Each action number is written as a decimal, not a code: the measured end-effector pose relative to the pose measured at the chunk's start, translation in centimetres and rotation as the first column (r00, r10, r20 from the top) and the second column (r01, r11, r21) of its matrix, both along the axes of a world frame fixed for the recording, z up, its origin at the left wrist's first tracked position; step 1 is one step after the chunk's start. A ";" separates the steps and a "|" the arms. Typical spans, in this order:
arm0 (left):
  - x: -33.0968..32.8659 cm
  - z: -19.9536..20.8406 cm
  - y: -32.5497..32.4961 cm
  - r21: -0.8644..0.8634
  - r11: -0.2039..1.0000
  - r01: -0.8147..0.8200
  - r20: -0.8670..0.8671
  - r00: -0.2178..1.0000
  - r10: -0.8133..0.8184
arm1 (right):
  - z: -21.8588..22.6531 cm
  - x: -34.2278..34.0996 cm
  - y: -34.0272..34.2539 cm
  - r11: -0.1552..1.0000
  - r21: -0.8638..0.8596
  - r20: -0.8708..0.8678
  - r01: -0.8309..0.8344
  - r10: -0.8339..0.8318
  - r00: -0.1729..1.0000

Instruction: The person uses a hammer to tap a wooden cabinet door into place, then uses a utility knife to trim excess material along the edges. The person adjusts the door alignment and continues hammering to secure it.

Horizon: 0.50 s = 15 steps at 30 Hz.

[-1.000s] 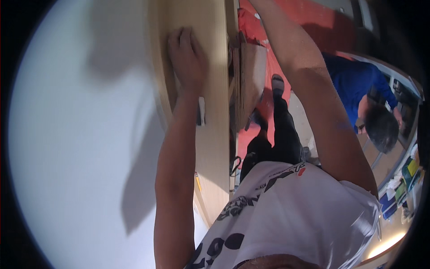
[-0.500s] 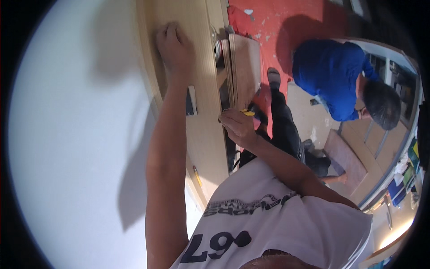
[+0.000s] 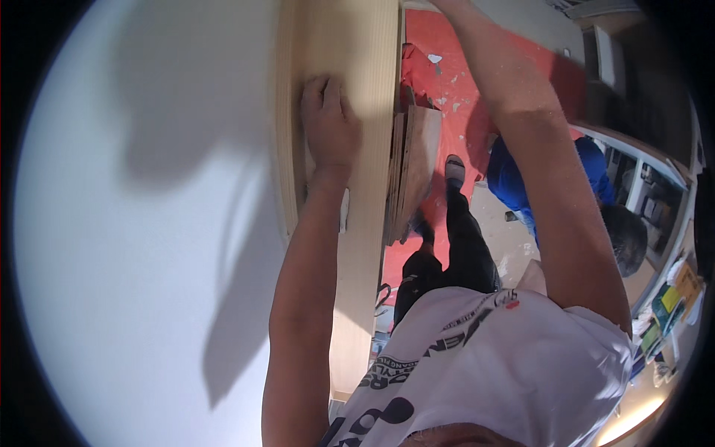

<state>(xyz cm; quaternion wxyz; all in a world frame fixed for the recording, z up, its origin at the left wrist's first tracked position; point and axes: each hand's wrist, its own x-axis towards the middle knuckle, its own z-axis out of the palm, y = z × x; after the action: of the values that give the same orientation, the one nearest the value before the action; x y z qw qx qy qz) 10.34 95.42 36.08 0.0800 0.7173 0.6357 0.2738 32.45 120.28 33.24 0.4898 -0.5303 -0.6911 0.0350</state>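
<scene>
My left hand (image 3: 330, 123) is on a long pale wooden board (image 3: 365, 97) beside the white wall, fingers bent down and closed. Whatever lies beneath its fingertips is hidden. Past the wrist, a narrow white strip (image 3: 344, 211) lies on the board next to my left forearm. My right forearm (image 3: 514, 82) stretches up and away, over the red floor covering. The right hand itself is cut off by the top edge, so its fingers and anything in them cannot be seen.
Several thin wooden panels (image 3: 417, 164) lean upright at the board's right side. A person in a blue shirt (image 3: 506, 175) bends low on the right, partly behind my right arm. Assorted items (image 3: 666, 305) lie on a surface at the far right.
My right hand, earlier beside the board's right edge with a yellow-ended tool, has reached far up out of view. The view has shifted; my left hand stays on the board. The yellow object on the board no longer shows.
</scene>
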 end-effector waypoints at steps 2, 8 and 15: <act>0.4 0.1 0.0 0.053 0.999 0.002 0.000 1.000 -0.002 | -0.1 1.0 0.1 0.999 -0.020 0.085 -0.029 0.030 0.996; 0.0 0.4 0.7 0.082 0.996 -0.031 -0.004 0.999 0.032 | 2.7 -5.0 -23.2 0.941 -0.326 0.146 -0.094 0.148 0.978; -0.3 -0.8 1.1 0.182 0.983 0.018 0.009 1.000 -0.020 | 3.0 -8.8 -43.5 0.836 -0.469 -0.183 -0.286 0.225 0.957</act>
<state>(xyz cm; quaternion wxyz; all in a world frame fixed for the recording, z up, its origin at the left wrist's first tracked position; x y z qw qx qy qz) 10.07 96.52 35.29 0.0199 0.7261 0.6008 0.3338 23.62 76.74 36.25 0.3709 -0.5369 -0.6932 0.3060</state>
